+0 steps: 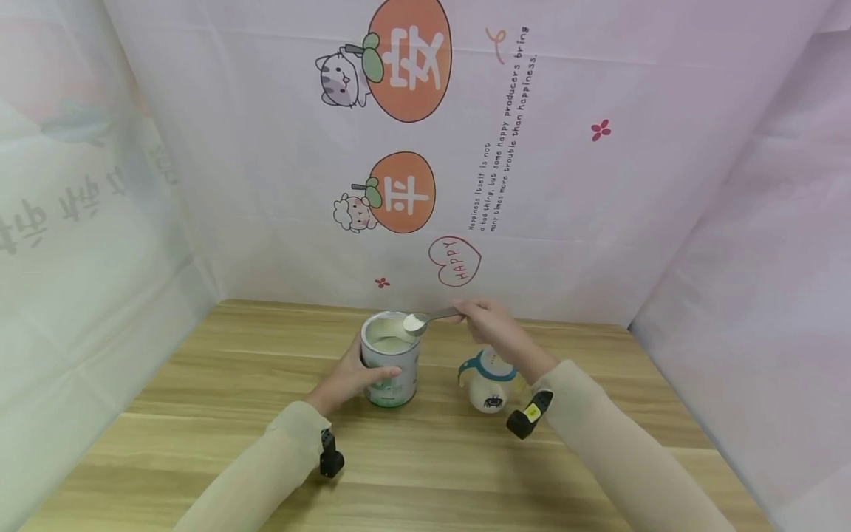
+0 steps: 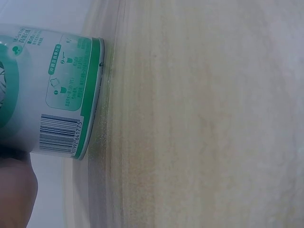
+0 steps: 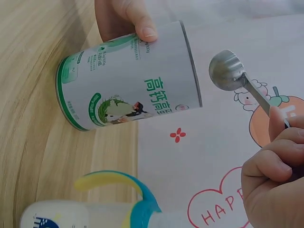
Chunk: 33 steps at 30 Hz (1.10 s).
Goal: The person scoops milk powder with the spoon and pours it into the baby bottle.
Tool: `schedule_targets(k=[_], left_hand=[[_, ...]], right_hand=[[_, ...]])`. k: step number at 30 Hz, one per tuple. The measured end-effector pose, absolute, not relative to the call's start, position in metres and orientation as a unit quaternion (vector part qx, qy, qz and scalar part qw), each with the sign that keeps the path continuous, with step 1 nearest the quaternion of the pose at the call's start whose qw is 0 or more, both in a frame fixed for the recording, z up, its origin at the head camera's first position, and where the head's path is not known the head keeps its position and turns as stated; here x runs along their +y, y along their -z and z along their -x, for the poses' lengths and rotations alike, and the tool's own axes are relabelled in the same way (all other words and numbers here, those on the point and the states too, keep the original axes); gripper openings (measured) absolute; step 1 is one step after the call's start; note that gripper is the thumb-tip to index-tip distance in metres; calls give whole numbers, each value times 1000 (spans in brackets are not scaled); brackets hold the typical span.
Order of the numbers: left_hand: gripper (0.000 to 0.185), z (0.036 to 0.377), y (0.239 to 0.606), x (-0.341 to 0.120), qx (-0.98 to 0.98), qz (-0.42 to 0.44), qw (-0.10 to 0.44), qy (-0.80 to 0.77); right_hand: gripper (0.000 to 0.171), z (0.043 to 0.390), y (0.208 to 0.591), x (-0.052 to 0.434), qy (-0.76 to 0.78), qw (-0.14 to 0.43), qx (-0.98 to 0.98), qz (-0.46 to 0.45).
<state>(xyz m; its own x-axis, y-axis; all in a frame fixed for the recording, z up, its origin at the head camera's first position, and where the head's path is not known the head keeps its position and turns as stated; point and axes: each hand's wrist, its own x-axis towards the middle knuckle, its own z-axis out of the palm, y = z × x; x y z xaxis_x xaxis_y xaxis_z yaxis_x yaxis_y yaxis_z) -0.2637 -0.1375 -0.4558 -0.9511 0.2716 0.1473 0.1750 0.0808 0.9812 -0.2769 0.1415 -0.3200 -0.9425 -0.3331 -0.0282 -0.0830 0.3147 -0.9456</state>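
Note:
A white and green milk powder can (image 1: 391,373) stands on the wooden table with its top uncovered and pale powder inside. My left hand (image 1: 350,375) grips the can's side, thumb across the front. In the left wrist view the can (image 2: 52,90) shows its green base band and barcode. My right hand (image 1: 488,325) pinches the handle of a metal measuring spoon (image 1: 425,319), whose bowl carries white powder by the can's rim. From the right wrist view, the spoon (image 3: 227,71) is seen from its rounded underside, apart from the can (image 3: 128,85).
A white baby bottle (image 1: 488,391) with a blue collar and curved handles stands right of the can, beneath my right forearm. A printed white cloth (image 1: 565,199) rises behind the table (image 1: 425,458), and more cloth hangs at both sides.

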Motion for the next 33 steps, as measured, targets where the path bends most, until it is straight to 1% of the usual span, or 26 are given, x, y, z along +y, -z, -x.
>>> schedule_targets(k=[5, 12, 24, 33], left_hand=[[100, 264, 457, -138, 738, -146, 35, -657], [99, 262, 455, -138, 741, -146, 38, -654], [99, 261, 454, -139, 739, -144, 43, -657], [100, 259, 452, -138, 741, -138, 41, -656]], right_hand=[[36, 274, 319, 154, 571, 106, 804, 128], [35, 273, 321, 175, 572, 99, 801, 148], [33, 270, 320, 206, 585, 92, 794, 142], [31, 264, 315, 220, 591, 88, 790, 137]])
